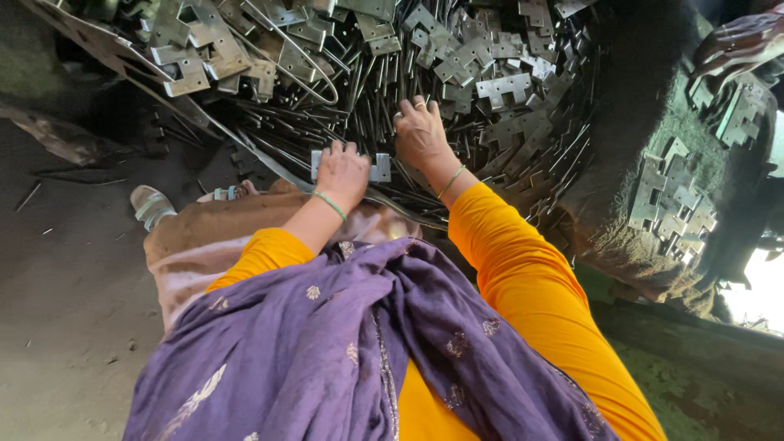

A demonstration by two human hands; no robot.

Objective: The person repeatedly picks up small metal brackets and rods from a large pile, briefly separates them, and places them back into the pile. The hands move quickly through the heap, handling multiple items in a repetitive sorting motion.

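Metal plate (pixel 380 167): flat, grey, gripped in the left hand (pixel 341 173), just beside the right hand.
Right hand (pixel 420 133): fingers spread, pressed onto the thin metal rods (pixel 359 98), grasping nothing visible.
Beyond both hands: heap of stamped metal plates (pixel 490 73) mixed with rods.
Far right: another person's hand (pixel 739 45).

A metal plate (pixel 349 166) lies before a heap of rods (pixel 384 98), with stamped plates (pixel 506 86) on top; a sack (pixel 653 122) sits right.
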